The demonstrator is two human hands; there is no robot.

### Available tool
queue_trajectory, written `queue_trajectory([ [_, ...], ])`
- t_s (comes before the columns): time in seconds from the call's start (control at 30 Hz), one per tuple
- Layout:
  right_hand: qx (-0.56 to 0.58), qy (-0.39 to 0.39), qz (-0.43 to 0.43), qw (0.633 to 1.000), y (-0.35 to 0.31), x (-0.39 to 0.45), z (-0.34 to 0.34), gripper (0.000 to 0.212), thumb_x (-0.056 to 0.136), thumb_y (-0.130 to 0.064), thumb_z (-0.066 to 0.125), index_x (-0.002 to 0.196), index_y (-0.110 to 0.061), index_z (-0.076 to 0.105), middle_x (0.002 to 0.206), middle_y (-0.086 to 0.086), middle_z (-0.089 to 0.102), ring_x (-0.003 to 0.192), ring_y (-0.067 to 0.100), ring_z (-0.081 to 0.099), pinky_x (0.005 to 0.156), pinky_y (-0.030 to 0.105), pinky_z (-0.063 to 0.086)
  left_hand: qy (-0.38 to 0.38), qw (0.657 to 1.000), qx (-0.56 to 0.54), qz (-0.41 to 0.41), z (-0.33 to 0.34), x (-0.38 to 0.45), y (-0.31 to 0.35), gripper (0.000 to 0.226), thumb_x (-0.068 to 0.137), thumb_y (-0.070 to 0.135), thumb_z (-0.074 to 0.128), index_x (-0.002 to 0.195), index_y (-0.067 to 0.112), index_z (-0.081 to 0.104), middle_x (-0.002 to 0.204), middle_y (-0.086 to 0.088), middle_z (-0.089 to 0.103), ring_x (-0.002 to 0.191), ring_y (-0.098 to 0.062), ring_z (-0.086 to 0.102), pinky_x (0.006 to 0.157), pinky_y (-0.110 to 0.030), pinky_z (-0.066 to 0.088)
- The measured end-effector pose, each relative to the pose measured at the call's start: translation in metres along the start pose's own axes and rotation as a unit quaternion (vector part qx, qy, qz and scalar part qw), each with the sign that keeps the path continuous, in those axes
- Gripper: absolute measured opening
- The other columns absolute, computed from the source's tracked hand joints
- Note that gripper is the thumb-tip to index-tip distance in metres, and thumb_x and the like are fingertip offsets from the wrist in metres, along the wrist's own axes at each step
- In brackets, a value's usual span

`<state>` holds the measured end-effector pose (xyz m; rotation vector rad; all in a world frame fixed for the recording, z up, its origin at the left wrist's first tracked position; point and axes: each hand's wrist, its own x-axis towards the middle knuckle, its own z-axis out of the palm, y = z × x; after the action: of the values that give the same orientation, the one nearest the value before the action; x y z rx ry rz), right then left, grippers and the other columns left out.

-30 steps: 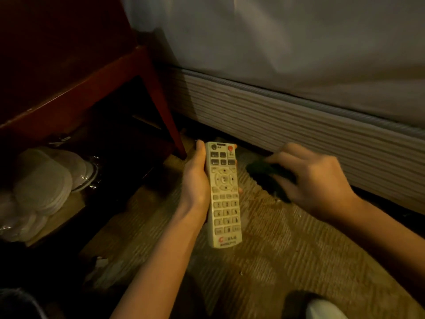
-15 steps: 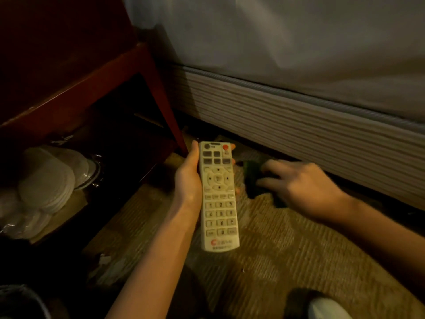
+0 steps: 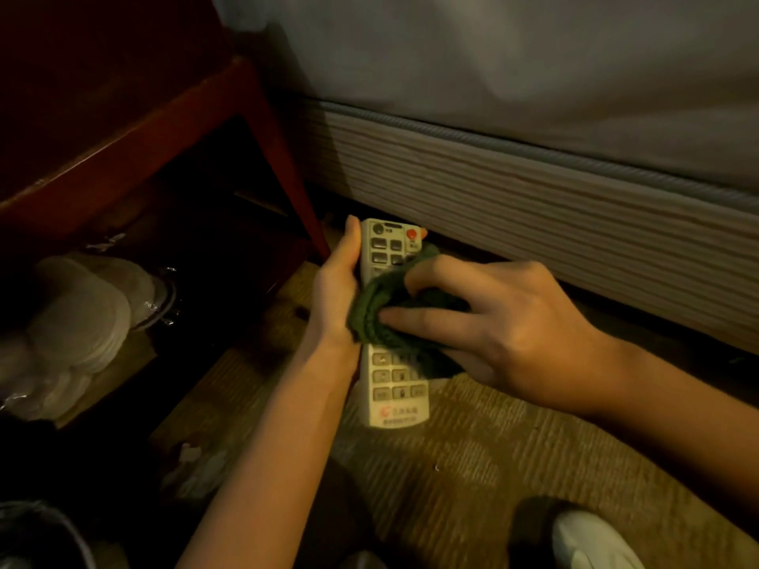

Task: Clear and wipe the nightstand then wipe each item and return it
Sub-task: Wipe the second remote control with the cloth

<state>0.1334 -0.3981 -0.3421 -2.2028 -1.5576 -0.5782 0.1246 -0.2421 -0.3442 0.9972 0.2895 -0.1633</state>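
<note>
Dim, warm light falls on a patterned carpet [image 3: 472,466] beside a bed, and we look down at our two bare hands working just above it. Along the right runs the ribbed side of the bed base [image 3: 513,199], with a pale sheet [image 3: 493,67] hanging above it. On the left stands the dark red wooden nightstand [image 3: 135,129]; one slanted leg comes down to the carpet just left of our hands.

Our left hand [image 3: 334,289] holds a white remote control [image 3: 396,388] upright-facing, buttons toward us, its top end pointing at the bed base. The thumb lies along the remote's left edge and the fingers curl around its back, so only fingertips peek out at the top right beside the red button.

Our right hand [image 3: 505,326] presses a bunched dark green cloth [image 3: 382,305] onto the middle of the remote's button face. The fingers are bent and spread over the cloth, gripping it, and the cloth hides the middle rows of buttons.

On the nightstand's lower shelf, at far left, we see pale round pads in clear plastic wrapping [image 3: 78,322]. At the bottom right edge, the toe of a white shoe [image 3: 591,540] rests on the carpet.
</note>
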Motion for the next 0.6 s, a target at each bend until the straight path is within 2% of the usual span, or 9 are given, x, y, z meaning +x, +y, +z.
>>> queue_trajectory([
  [0.17,-0.009,-0.011,0.025,1.000,0.011,-0.020,0.000,0.027,0.090,-0.016,0.050,0.110,-0.012,0.068,0.102,0.013,0.062,0.076,0.010,0.047,0.064,0.015,0.026,0.013,1.000,0.021,-0.011,0.000,0.002,-0.008,0.061,0.100,0.046,0.023,0.100,0.000,0.063,0.071,-0.009,0.070,0.061,-0.016,0.067,0.054,-0.020,0.055],
  [0.2,-0.018,-0.023,0.029,0.999,0.015,-0.025,-0.001,0.026,0.088,-0.015,0.050,0.107,-0.013,0.067,0.102,0.013,0.061,0.075,0.010,0.048,0.062,0.015,0.027,0.022,0.999,0.026,-0.008,-0.002,0.003,-0.007,0.062,0.100,0.046,0.022,0.100,0.002,0.065,0.072,-0.009,0.069,0.061,-0.016,0.066,0.053,-0.021,0.054],
  [0.3,-0.085,-0.125,0.028,0.988,0.026,-0.036,-0.001,0.027,0.081,-0.013,0.045,0.091,-0.016,0.070,0.091,0.010,0.062,0.065,0.020,0.058,0.047,0.023,0.033,0.001,1.000,-0.024,-0.005,-0.008,0.000,0.001,0.066,0.100,0.046,0.018,0.092,0.006,0.070,0.072,-0.006,0.063,0.052,-0.013,0.057,0.045,-0.019,0.049],
  [0.37,-0.092,-0.154,0.093,0.979,0.032,-0.040,-0.002,0.026,0.080,-0.015,0.050,0.093,-0.018,0.072,0.089,0.007,0.061,0.060,0.022,0.058,0.044,0.022,0.031,-0.024,0.999,-0.021,0.026,-0.010,0.001,0.007,0.070,0.100,0.046,0.017,0.087,0.008,0.074,0.073,-0.005,0.063,0.052,-0.012,0.057,0.043,-0.020,0.048],
  [0.43,-0.018,-0.117,0.202,0.972,0.032,-0.039,-0.004,0.017,0.082,-0.019,0.063,0.096,-0.025,0.071,0.091,0.001,0.062,0.064,0.020,0.061,0.046,0.026,0.040,-0.046,0.997,-0.003,0.065,-0.010,0.000,0.011,0.070,0.099,0.047,0.016,0.090,0.009,0.073,0.075,-0.004,0.064,0.055,-0.012,0.057,0.044,-0.022,0.048],
  [0.47,0.053,-0.088,0.261,0.960,0.030,-0.036,-0.008,0.010,0.084,-0.026,0.066,0.093,-0.029,0.070,0.089,-0.004,0.063,0.070,0.016,0.062,0.052,0.028,0.046,-0.069,0.995,-0.013,0.070,-0.008,-0.001,0.011,0.070,0.099,0.048,0.016,0.091,0.009,0.073,0.076,-0.004,0.063,0.057,-0.012,0.056,0.044,-0.023,0.048],
  [0.5,0.143,-0.061,0.318,0.935,0.028,-0.033,-0.012,0.004,0.082,-0.034,0.066,0.086,-0.034,0.066,0.084,-0.010,0.064,0.073,0.009,0.062,0.059,0.023,0.048,-0.096,0.993,-0.029,0.069,-0.006,-0.002,0.012,0.071,0.098,0.048,0.016,0.091,0.009,0.074,0.076,-0.004,0.062,0.059,-0.012,0.055,0.045,-0.024,0.049],
  [0.57,0.313,0.008,0.412,0.856,0.021,-0.027,-0.018,0.011,0.072,-0.041,0.063,0.075,-0.031,0.065,0.068,-0.010,0.067,0.065,0.002,0.064,0.055,0.011,0.046,-0.136,0.987,-0.056,0.062,-0.006,-0.003,0.011,0.071,0.097,0.049,0.017,0.093,0.008,0.073,0.078,-0.004,0.061,0.062,-0.013,0.056,0.047,-0.024,0.049],
  [0.6,0.378,0.038,0.444,0.811,0.017,-0.025,-0.020,0.014,0.070,-0.039,0.063,0.072,-0.026,0.067,0.064,-0.008,0.068,0.058,0.002,0.064,0.050,0.012,0.046,-0.147,0.986,-0.063,0.057,-0.006,-0.003,0.010,0.070,0.096,0.050,0.017,0.093,0.007,0.073,0.079,-0.004,0.061,0.063,-0.013,0.056,0.047,-0.024,0.050],
])
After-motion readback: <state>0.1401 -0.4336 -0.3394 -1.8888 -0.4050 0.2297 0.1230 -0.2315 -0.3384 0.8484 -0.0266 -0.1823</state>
